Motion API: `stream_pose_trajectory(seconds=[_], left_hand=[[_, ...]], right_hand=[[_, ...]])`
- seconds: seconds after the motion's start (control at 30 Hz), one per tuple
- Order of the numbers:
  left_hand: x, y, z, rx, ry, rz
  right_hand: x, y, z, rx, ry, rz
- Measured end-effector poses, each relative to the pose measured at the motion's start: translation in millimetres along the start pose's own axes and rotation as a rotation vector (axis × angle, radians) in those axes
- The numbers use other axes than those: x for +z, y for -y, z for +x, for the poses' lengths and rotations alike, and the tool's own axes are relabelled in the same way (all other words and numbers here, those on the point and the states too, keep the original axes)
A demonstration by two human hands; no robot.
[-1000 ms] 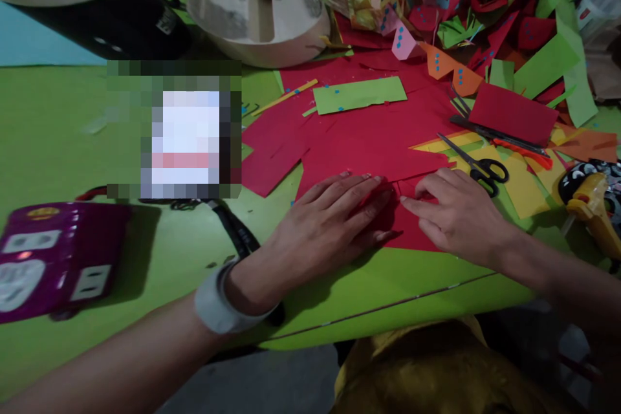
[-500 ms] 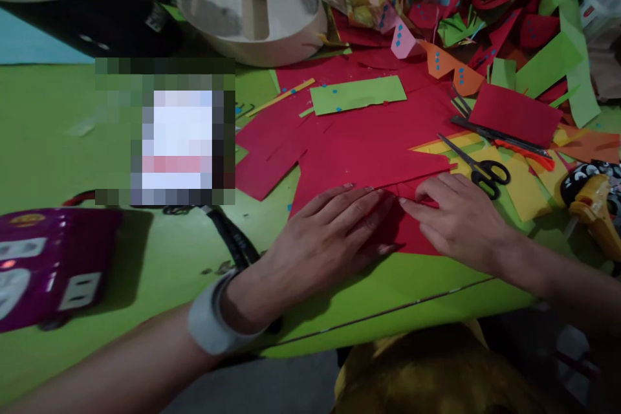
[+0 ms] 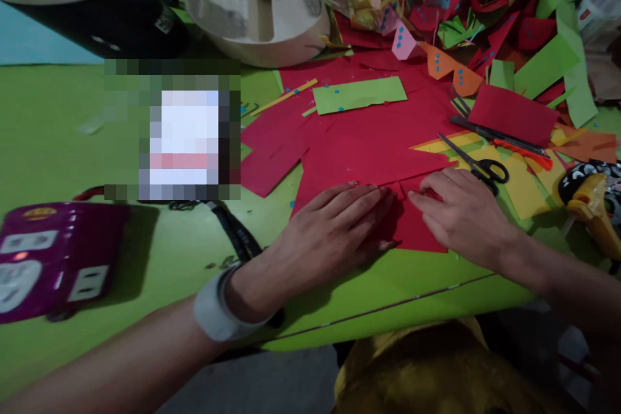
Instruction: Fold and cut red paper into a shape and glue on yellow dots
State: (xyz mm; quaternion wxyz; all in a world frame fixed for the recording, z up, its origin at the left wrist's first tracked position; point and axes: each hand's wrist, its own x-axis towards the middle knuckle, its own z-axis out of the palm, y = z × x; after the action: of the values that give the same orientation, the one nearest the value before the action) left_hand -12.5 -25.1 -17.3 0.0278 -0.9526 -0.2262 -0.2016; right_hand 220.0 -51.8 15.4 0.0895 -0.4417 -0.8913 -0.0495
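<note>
My left hand (image 3: pixel 327 228) lies flat with its fingers stretched out, pressing on red paper (image 3: pixel 422 233) near the table's front edge. Across from it, the fingers of my right hand (image 3: pixel 458 215) are curled and pinched at a raised fold of that same paper. Part of the fold is hidden under both hands. Just beyond my right hand lies a pair of black-handled scissors (image 3: pixel 485 168), blades pointing up and left. More red sheets (image 3: pixel 369 142) spread out behind my hands, with a light green paper strip (image 3: pixel 359 96) on top.
A pile of coloured paper scraps and bunting (image 3: pixel 451 71) fills the back right. At the right edge sits a yellow tool (image 3: pixel 589 204), its kind unclear. Purple power socket box (image 3: pixel 63 252), a blurred-out rectangle (image 3: pixel 184 136) and a round white base (image 3: pixel 291 45) stand to the left.
My right hand has slid slightly right along the fold, widening the gap between my hands. My left hand stays flat on the paper. The view has shifted a little.
</note>
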Motion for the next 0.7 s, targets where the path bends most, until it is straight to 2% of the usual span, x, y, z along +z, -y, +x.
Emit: stream_pose_trajectory(seconds=[0.3,0.53,0.7], left_hand=[[2.5,-0.3,-1.0,-0.017,0.021,-0.003],[1.8,1.1,1.2,0.03,-0.026,0.062],[0.5,1.9,3.2,0.035,-0.01,0.052]], right_hand=[[-1.3,0.7,0.2,0.043,0.071,0.053],[-0.1,1.6,0.5,0.051,0.067,0.046],[-1.1,0.7,0.7,0.055,0.075,0.064]])
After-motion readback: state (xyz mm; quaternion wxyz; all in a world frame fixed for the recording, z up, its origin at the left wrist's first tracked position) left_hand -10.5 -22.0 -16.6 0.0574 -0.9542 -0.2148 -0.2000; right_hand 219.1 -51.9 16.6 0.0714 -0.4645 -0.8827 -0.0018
